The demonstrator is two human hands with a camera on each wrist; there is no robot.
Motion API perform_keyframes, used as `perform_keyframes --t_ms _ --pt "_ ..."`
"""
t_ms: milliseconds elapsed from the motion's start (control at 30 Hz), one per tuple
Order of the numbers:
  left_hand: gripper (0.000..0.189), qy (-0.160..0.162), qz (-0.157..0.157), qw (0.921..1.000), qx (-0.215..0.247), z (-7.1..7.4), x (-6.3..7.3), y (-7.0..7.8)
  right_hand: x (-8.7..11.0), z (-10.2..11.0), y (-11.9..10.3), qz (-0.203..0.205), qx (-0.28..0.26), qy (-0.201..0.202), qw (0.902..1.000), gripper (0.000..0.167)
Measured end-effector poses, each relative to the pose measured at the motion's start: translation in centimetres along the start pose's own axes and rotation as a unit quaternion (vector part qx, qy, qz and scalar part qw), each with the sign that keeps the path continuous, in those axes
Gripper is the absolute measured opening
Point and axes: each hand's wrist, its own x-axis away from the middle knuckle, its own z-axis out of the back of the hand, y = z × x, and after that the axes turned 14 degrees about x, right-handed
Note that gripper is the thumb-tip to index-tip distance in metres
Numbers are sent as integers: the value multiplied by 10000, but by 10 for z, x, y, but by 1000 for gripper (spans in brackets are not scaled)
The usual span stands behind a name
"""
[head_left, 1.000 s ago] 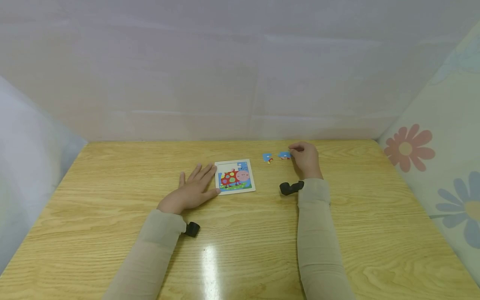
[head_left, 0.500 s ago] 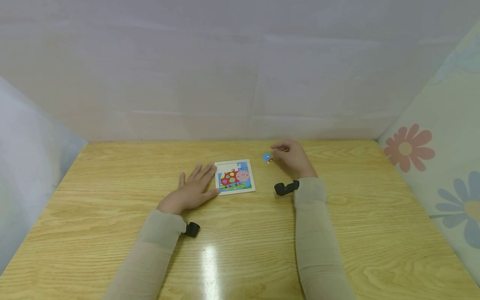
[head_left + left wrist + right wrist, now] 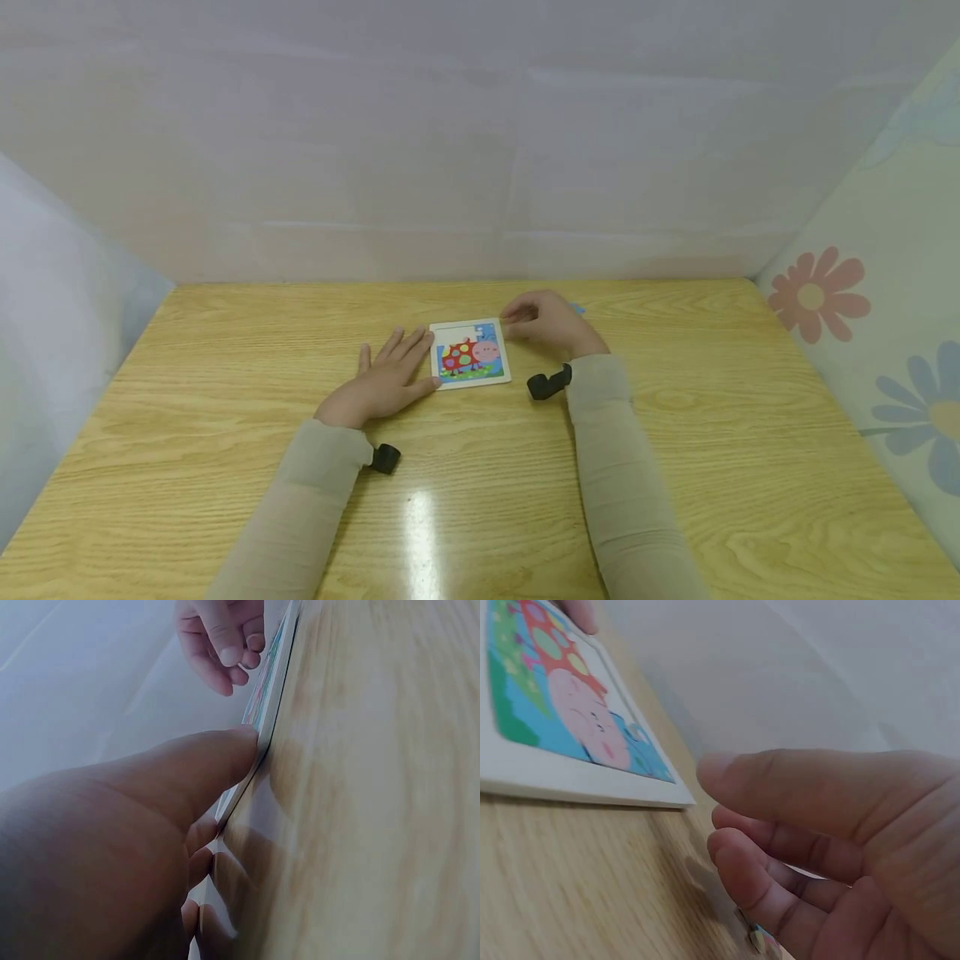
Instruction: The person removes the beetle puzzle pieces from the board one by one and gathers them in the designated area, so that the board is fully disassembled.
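A small square jigsaw puzzle [image 3: 468,354] in a white-edged frame lies on the table, picturing a pink-faced figure with a red, colour-spotted body. Its upper left shows a bare white area. My left hand [image 3: 382,387] lies spread at the frame's left side, its thumb on the lower left corner. Close to the upper right corner is my right hand [image 3: 551,321], fingers loosely bent; the right wrist view shows a gap between thumb and fingertips with nothing seen in it. Behind that hand a blue puzzle piece [image 3: 577,308] peeks out. Any other loose piece is hidden by the hand.
The wood-grain table [image 3: 480,467] meets a pale cloth backdrop [image 3: 450,167] at its far edge. On the right stands a panel printed with flowers [image 3: 813,296]. Under the right fingers, a piece [image 3: 761,941] is partly visible on the table.
My right hand has moved left from the loose pieces to the frame's upper right corner, passing over them and hiding the nearer one. The left hand and the puzzle have stayed in place.
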Motion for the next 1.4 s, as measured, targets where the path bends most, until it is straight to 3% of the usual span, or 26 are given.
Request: perform_keyframes --t_ms 367,1400 --pt "80 -67 57 10000 7 0 0 0 0 -11 -17 197 330 -351 9986 26" --pt "80 50 10 10000 3 0 0 1 -2 -15 -24 155 809 -363 9959 27"
